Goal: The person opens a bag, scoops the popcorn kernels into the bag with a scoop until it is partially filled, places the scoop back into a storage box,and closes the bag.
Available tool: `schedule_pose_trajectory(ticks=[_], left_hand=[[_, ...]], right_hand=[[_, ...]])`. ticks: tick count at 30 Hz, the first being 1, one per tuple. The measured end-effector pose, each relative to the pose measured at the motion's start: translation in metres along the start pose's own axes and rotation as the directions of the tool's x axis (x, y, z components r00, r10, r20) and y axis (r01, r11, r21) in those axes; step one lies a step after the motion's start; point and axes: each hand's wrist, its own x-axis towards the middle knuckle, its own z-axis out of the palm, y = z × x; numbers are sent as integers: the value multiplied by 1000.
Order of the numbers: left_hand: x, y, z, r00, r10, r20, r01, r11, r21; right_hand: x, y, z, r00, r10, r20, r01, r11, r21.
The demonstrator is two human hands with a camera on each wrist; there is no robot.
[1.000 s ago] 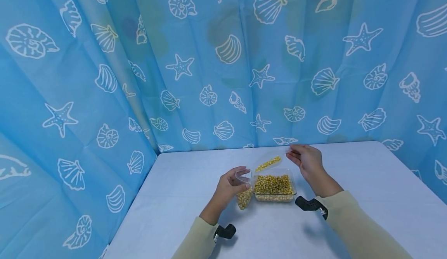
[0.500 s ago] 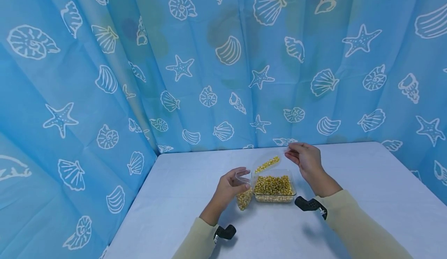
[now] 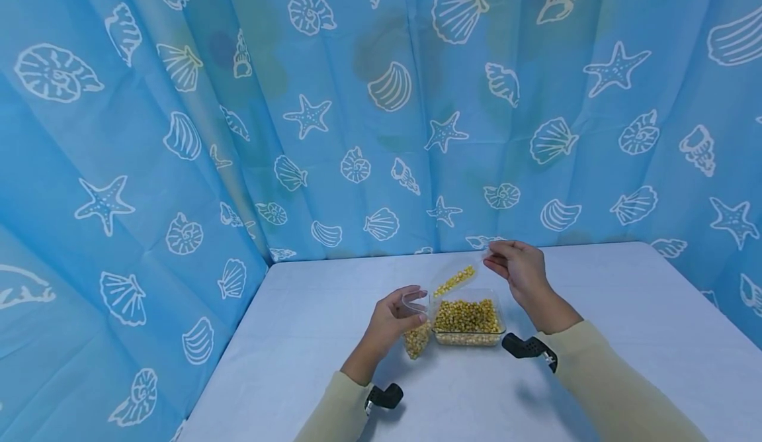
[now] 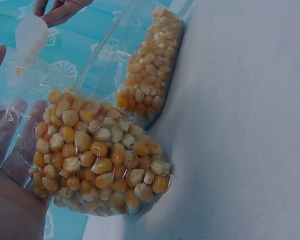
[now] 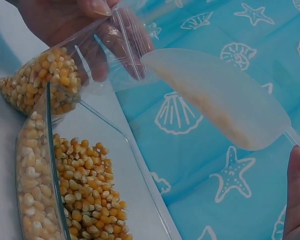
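Observation:
My left hand (image 3: 383, 323) holds a clear zip bag (image 4: 102, 155) by its upper part, thumb and fingers around the open mouth. Corn kernels fill the bag's lower part. My right hand (image 3: 524, 273) pinches the thin handle of a translucent white scoop (image 5: 225, 95), which slants down toward the bag. Its tip sits right at the zip mouth in the right wrist view, and a row of kernels (image 3: 455, 280) lies along its inside. Just right of the bag stands a rectangular clear container (image 3: 469, 343) partly filled with corn kernels (image 5: 92, 192).
A white cloth covers the table (image 3: 286, 362). Blue curtains (image 3: 381, 137) with a white shell and starfish print hang behind it and along the left side. Black wrist cameras (image 3: 387, 396) sit below both hands.
My right hand has moved slightly left and up, and the scoop tilts a little more toward the bag. My left hand and the container stay in place.

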Motion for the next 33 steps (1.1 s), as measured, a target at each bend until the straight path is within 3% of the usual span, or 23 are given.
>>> schedule_pose_trajectory(ticks=[15,33], left_hand=[[-1,3,1,1000,-10,1,10,1000,23],[-2,4,3,1000,-14,-6,14,1000,10]], right_hand=[[-2,1,1,1000,5,-4,-6,999,-40],[-4,-3,4,998,-52,32,54,996,-65]])
